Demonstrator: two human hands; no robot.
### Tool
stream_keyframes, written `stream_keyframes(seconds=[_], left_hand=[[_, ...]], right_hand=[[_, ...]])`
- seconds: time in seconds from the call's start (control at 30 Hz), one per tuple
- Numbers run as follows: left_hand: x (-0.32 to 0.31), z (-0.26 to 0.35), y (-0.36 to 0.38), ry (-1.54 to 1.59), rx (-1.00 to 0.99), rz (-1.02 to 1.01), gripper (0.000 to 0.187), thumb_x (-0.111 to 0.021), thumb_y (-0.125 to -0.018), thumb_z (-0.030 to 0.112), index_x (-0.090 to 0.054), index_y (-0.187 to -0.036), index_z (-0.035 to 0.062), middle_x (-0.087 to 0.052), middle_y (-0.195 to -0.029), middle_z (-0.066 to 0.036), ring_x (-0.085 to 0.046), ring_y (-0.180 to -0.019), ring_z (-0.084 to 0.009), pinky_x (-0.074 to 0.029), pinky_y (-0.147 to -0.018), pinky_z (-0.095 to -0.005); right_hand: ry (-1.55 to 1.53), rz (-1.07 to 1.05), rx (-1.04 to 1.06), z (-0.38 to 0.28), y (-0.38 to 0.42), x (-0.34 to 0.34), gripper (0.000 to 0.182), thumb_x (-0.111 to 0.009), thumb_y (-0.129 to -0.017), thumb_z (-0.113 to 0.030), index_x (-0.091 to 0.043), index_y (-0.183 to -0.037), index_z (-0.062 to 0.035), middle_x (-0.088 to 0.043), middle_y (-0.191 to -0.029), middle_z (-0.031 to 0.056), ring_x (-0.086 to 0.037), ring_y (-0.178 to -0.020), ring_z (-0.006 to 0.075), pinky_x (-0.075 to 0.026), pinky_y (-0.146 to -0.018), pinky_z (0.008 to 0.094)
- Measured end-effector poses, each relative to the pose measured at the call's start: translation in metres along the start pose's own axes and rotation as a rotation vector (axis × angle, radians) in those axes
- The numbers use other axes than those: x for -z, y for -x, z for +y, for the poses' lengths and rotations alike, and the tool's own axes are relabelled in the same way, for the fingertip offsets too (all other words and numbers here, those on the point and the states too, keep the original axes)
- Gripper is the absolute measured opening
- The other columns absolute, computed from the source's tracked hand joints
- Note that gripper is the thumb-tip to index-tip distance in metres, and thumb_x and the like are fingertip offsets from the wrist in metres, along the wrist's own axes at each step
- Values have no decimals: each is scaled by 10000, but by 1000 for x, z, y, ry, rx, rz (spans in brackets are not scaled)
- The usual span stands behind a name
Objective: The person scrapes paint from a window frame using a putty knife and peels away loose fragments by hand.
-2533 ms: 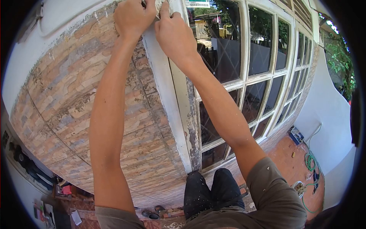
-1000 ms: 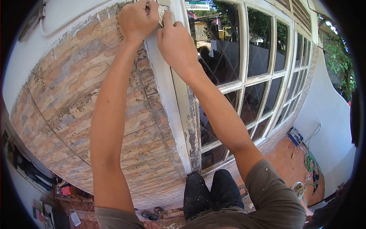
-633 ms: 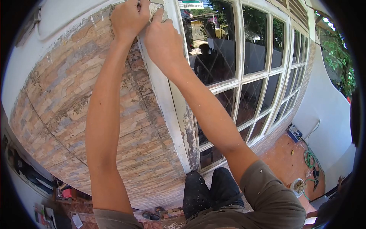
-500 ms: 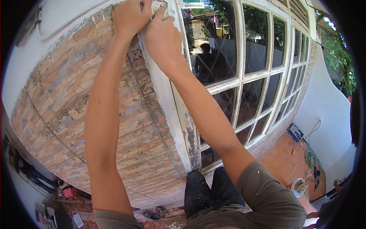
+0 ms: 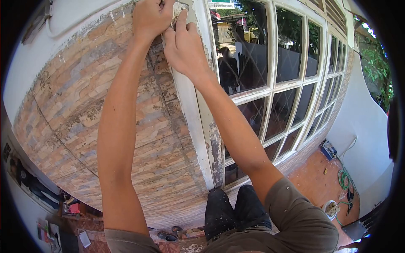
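At the top of the white-painted window frame [image 5: 192,114], both hands work close together. My left hand [image 5: 151,20] is closed in a fist, and a flat grey blade-like piece [image 5: 182,6] shows beside it; any handle is hidden in the fist. Just right of it, my right hand [image 5: 185,48] has its thumb and fingers pressed against that piece, index finger stretched upward. Paint on the frame post is chipped and patchy, with dark bare spots [image 5: 216,145] lower down.
Stone-tiled wall [image 5: 84,114] lies left, glass panes [image 5: 242,55] right. On the orange floor [image 5: 310,170] stand a white bucket [image 5: 325,207] with debris, a green hose [image 5: 344,179] and a blue box [image 5: 328,148]. Slippers [image 5: 168,237] lie below.
The view has shifted slightly, so the wall and window sit further right. Both hands have moved a little right in view, still together at the frame's top. A person at the right edge is less visible.
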State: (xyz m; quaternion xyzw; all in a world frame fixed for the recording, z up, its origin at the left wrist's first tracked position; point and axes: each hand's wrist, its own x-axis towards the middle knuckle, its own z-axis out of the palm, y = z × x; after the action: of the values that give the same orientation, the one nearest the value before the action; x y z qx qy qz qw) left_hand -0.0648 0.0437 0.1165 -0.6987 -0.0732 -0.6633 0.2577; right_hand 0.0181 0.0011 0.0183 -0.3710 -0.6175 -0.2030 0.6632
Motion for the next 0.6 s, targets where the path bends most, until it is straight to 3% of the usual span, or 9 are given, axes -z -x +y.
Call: stream_keyframes(seconds=[0.1,0.27,0.6], left_hand=[[-3,-1,2,-109,-83,14,283,-571,-854,190,-594,-685,-36,-552,-610,-245,-569,-544,-398,-405,-508,-440],[-4,-1,2,-67,-31,25,286,-568,-855,189,-590,-684,-39,-542,-599,-240,-560,-522,-376,-396,-501,-432],[-4,6,2,-107,2,34,303,-563,-867,200,-595,-705,-55,-545,-608,-252,-569,-530,-374,-403,-503,-436]], right_hand=[[-34,23,65,6,3,4,643,-442,-947,-183,-191,-1374,226,-506,-983,399,-596,-777,509,-503,-735,502],[-223,-27,-8,1,2,11,612,-468,-948,-168,-250,-1322,265,-589,-817,364,-612,-761,476,-479,-701,491],[-261,-63,-34,-1,1,23,605,-483,-929,-156,-275,-1293,281,-603,-706,316,-629,-695,445,-485,-663,480]])
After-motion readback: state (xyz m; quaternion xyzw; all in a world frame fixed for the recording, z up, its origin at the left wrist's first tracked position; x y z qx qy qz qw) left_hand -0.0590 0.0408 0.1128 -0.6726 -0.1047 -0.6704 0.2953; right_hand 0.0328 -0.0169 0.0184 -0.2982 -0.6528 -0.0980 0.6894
